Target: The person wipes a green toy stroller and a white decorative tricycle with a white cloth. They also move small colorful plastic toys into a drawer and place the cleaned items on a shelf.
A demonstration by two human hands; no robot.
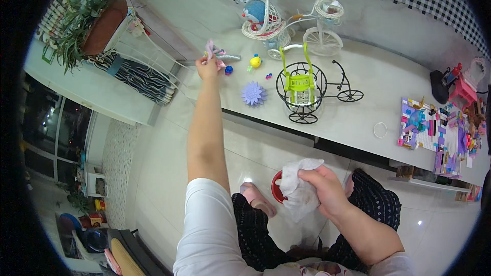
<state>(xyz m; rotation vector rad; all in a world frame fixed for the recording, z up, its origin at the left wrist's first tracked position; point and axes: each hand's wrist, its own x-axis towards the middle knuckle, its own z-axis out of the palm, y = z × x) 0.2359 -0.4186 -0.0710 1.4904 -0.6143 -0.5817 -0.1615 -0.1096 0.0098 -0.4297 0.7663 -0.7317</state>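
My left hand (207, 69) reaches over the far left end of the long white cabinet top. Its fingers are closed on a pink and lilac ribbon-like item (210, 48). A silver stick-like object (230, 58) lies right beside that hand, as does a small dark blue toy piece (229, 70). My right hand (328, 188), low over the floor, grips a crumpled white cloth (297, 188). Partly hidden behind the cloth is a red round container (277, 188) between my feet. Within a short reach of my left hand sit a small yellow toy (255, 61) and a lilac flower-shaped object (254, 93).
A black wire tricycle basket (282, 88) holds a lime-green toy chair (301, 82). Behind it stands a white wicker tricycle (323, 40) with a blue plush toy (254, 10). A building-brick set (429, 128) is at the right. A potted plant (105, 27) stands left.
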